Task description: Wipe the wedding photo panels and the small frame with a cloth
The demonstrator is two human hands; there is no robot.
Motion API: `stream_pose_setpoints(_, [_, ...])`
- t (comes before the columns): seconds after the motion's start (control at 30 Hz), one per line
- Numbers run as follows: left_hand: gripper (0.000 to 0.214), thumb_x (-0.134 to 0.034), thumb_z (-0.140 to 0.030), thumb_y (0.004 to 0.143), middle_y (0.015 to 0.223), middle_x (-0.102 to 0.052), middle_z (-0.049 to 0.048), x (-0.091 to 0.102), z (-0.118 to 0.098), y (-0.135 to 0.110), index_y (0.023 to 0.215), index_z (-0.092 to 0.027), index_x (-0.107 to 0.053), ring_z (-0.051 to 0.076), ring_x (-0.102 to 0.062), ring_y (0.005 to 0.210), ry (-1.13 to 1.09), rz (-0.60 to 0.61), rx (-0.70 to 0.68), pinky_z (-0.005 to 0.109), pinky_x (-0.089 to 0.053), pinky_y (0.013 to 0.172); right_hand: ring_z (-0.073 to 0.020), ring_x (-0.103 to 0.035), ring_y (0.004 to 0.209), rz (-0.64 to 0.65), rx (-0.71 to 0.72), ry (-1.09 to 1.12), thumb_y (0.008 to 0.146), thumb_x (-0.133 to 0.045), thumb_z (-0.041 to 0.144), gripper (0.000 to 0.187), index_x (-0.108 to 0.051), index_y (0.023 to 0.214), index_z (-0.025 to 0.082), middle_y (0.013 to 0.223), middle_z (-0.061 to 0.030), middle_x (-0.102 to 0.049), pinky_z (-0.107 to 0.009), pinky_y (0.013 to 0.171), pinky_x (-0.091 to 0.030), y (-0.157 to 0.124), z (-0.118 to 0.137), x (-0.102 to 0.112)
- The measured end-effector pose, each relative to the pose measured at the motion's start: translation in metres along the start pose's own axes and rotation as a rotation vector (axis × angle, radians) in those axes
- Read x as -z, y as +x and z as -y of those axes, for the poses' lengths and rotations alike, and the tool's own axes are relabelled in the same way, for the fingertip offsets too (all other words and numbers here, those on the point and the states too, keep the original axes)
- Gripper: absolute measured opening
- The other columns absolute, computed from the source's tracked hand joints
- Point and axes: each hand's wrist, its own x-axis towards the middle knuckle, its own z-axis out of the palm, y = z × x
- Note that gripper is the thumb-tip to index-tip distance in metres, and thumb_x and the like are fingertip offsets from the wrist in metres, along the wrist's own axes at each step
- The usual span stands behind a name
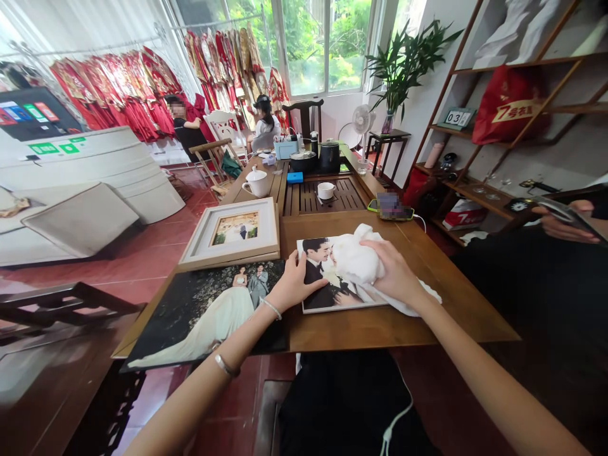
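A photo panel (317, 280) with a couple's portrait lies on the wooden table in front of me. My left hand (295, 284) grips its left side, thumb across the picture and fingers at the edge. Bunched in my right hand (394, 269) is a white cloth (357, 256), pressed on the panel's upper right part. The cloth's loose end trails past the panel's right side onto the table. Left of the panel, partly under my left forearm, lies a larger dark wedding photo (225, 304). Behind that sits a framed photo (235, 228) with a light wooden frame.
A white teapot (258, 183), a small cup (325, 190) on a slatted tea tray (349, 196), a blue box (295, 178) and a phone (392, 206) stand farther back. At right, a person's hand (570, 221) holds a phone. Two people sit beyond the table.
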Motion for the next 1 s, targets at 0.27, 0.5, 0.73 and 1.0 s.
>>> stream_pose_setpoints(0.27, [0.080,-0.057,-0.054,0.084,0.154,-0.028,0.0291,-0.004,0.005,0.001,0.144,-0.007,-0.033,0.038,-0.021,0.148,0.067,0.011,-0.031,0.053,-0.024,0.117,-0.0303,-0.057,0.115,0.149,0.142,0.161,0.077,-0.072,0.031,0.062,-0.046,0.134,0.027,0.124,-0.0115,-0.059,-0.043,0.093,-0.050,-0.029,0.019,0.015])
stream_pose_setpoints(0.5, [0.083,-0.067,-0.050,0.077,0.153,-0.030,0.0269,-0.009,0.001,-0.001,0.142,-0.008,-0.036,0.037,-0.022,0.148,-0.058,-0.065,0.001,0.051,-0.023,0.118,-0.0317,-0.062,0.108,-0.032,-0.134,-0.045,0.072,-0.066,0.025,0.056,-0.053,0.127,0.027,0.117,-0.0093,-0.062,-0.043,0.086,-0.052,-0.030,-0.032,0.029])
stream_pose_setpoints(0.73, [0.080,-0.075,-0.026,0.067,0.151,-0.035,0.0226,-0.015,-0.012,0.004,0.137,-0.010,-0.042,0.033,-0.024,0.148,-0.219,-0.159,0.066,0.047,-0.021,0.121,-0.0354,-0.060,0.108,-0.106,-0.158,-0.074,0.063,-0.068,0.020,0.058,-0.056,0.120,0.024,0.115,-0.0120,-0.062,-0.050,0.088,-0.050,0.006,-0.035,0.001])
stream_pose_setpoints(1.0, [0.079,-0.072,-0.018,0.065,0.148,-0.043,0.0168,-0.017,-0.012,0.005,0.139,-0.015,-0.042,0.031,-0.024,0.148,-0.289,-0.178,0.049,0.049,-0.019,0.121,-0.0323,-0.056,0.111,0.081,0.115,0.095,0.071,-0.069,0.021,0.060,-0.051,0.128,0.027,0.117,-0.0100,-0.062,-0.047,0.091,-0.050,0.007,0.016,-0.009])
